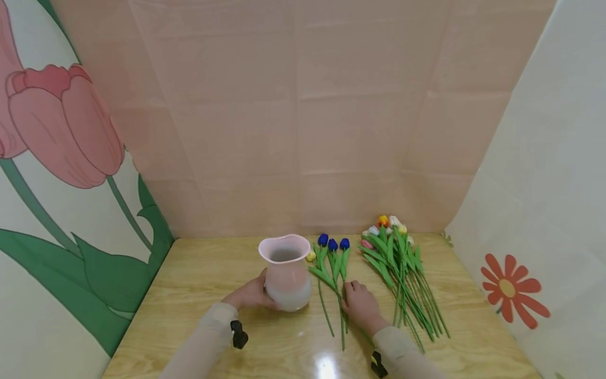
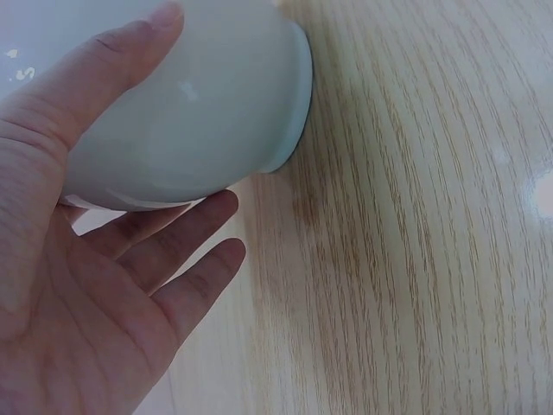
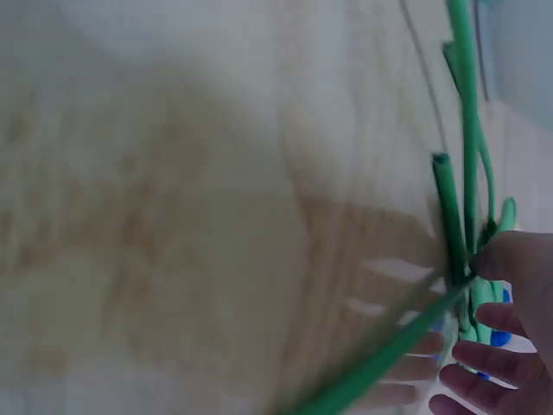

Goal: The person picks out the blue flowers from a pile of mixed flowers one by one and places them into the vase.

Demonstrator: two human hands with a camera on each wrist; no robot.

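A vase (image 1: 289,279), pink above and whitish below with a wavy rim, stands upright on the table. My left hand (image 1: 255,292) holds its lower body from the left. In the left wrist view, the thumb lies along the vase (image 2: 199,112) and the other fingers are partly under its curve. To the right of the vase lie several artificial tulips, blue ones (image 1: 333,245) and a yellow one (image 1: 310,256). My right hand (image 1: 362,305) is at their stems. In the right wrist view, its thumb and forefinger pinch a green tulip stem (image 3: 371,367), while the other fingers are spread.
A larger bunch of tulips (image 1: 402,268) with mixed colours lies right of my right hand, stems toward me. Behind the wooden table (image 1: 189,273) rises a pinkish-brown backdrop (image 1: 293,131). Printed flower panels flank both sides.
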